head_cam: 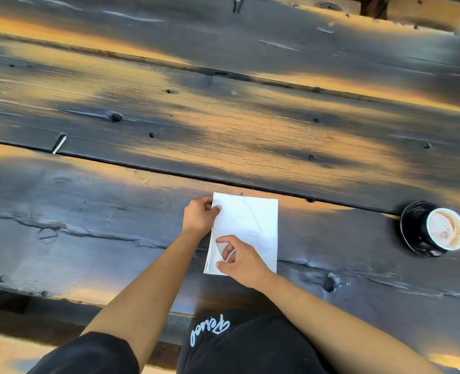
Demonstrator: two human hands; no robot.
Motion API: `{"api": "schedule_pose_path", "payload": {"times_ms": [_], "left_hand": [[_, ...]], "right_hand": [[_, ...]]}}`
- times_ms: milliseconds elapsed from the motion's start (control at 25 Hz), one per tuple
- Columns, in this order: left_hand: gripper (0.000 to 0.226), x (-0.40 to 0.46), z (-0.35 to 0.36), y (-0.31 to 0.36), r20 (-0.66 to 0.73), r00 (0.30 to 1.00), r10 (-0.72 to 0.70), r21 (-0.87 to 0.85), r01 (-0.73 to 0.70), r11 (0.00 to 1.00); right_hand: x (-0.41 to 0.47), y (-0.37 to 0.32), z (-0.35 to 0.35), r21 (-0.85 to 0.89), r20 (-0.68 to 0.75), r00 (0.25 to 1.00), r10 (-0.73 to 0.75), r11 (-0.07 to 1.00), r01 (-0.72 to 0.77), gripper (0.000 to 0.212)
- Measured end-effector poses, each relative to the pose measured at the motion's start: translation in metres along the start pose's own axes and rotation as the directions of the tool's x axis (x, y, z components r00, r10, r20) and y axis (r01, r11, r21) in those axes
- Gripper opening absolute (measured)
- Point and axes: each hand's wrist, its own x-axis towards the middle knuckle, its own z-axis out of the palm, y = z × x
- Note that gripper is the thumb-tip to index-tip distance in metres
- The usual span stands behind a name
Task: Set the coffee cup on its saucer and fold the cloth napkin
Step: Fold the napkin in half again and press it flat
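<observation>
The white napkin lies flat near the front edge of a long table made of heavy wooden planks, their surface charred dark and worn through in streaks to a warm orange-brown, with knots, round holes and long cracks running along the grain. The napkin is a tall rectangle, already folded into layers: its left edge shows several stacked thin edges, and faint creases cross its smooth top face. The left hand pinches the upper left corner of the napkin, thumb on top and fingers curled at the edge. The right hand is at the napkin's lower left corner, thumb and forefinger curved and nipping the stacked edges there, lifting them a little off the wood. Both forearms are bare, reaching up from black short sleeves. Well to the right of the napkin, by a dark seam between two planks, the coffee cup stands on its saucer; both are glossy black and round, and the cup holds pale, foamy coffee with brown swirls. Far to the left of the napkin, a small white stick-like scrap lies slanted across another seam. Below the napkin, at the person's lap, black cloth bears white cursive lettering, seen upside down and too looped for me to read.
</observation>
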Motion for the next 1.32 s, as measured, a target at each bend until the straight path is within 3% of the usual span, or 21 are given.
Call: {"api": "schedule_pose_path", "payload": {"times_ms": [200, 400, 480, 560, 640, 720, 840, 1040, 1320], "left_hand": [[0.021, 0.004, 0.006, -0.004, -0.004, 0.995, 0.103, 0.162, -0.101, 0.982], [0.048, 0.006, 0.012, -0.007, -0.026, 0.992, 0.126, 0.193, -0.119, 0.974], [0.052, 0.000, 0.016, -0.010, -0.047, 0.983, 0.179, 0.306, -0.157, 0.939], [0.052, -0.007, 0.021, -0.015, -0.081, 0.933, 0.351, 0.530, -0.258, 0.808], [0.052, -0.011, 0.028, -0.022, -0.005, 0.850, 0.527, 0.676, -0.385, 0.628], [0.055, -0.009, 0.035, -0.031, 0.121, 0.763, 0.635, 0.723, -0.506, 0.470], [0.058, 0.004, 0.039, -0.040, 0.203, 0.745, 0.636, 0.703, -0.563, 0.435], [0.066, 0.013, 0.036, -0.053, 0.204, 0.731, 0.651, 0.684, -0.582, 0.439], [0.062, 0.020, 0.044, -0.059, 0.223, 0.775, 0.592, 0.760, -0.518, 0.392]], "right_hand": [[0.004, 0.012, -0.003, -0.057, 0.018, 0.997, 0.072, 0.996, -0.071, 0.047], [0.005, 0.027, -0.007, -0.225, 0.044, 0.995, 0.093, 0.971, -0.081, 0.045], [0.003, 0.030, -0.008, -0.263, 0.053, 0.995, 0.088, 0.962, -0.071, 0.042], [0.002, 0.030, -0.012, -0.292, 0.008, 0.998, 0.066, 0.954, -0.061, 0.035], [0.003, 0.030, -0.015, -0.415, -0.174, 0.982, -0.073, 0.910, -0.006, 0.028], [0.017, 0.031, -0.019, -0.523, -0.386, 0.880, -0.278, 0.851, 0.040, 0.030], [0.055, 0.030, -0.019, -0.568, -0.449, 0.790, -0.418, 0.816, 0.110, 0.045], [0.099, 0.016, -0.009, -0.618, -0.395, 0.781, -0.483, 0.769, 0.163, 0.049], [0.106, 0.048, -0.008, -0.665, -0.398, 0.824, -0.403, 0.746, 0.043, 0.057]]}}
